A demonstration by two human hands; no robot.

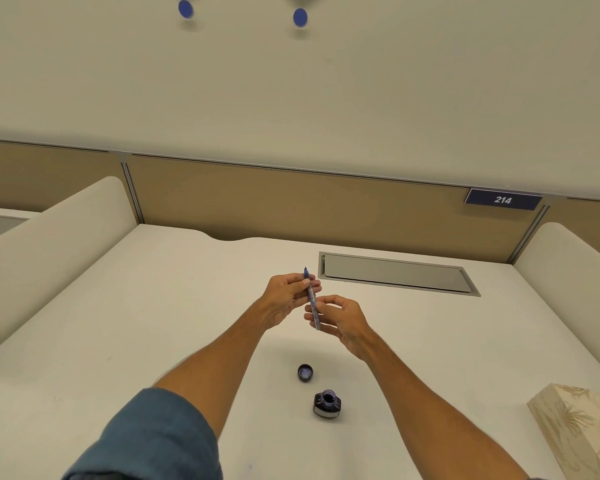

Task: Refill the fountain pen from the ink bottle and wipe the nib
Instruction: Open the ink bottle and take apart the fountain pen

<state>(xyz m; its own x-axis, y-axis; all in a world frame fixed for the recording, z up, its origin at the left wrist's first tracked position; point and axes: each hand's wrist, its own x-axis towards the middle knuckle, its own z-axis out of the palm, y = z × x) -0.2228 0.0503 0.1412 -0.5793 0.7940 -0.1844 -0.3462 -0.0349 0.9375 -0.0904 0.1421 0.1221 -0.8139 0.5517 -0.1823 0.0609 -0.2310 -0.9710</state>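
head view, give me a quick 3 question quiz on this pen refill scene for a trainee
1. True or false: the ink bottle stands open on the desk, with its cap lying apart from it.
2. Which hands hold the fountain pen? A) left hand only B) right hand only C) both
3. Fill in: the pen's nib end points ____ from the person.

Key
1. True. The bottle mouth shows dark ink, and the cap lies beyond it.
2. C. The left hand grips the upper part and the right hand the lower end.
3. Away, above the left hand's fingers.
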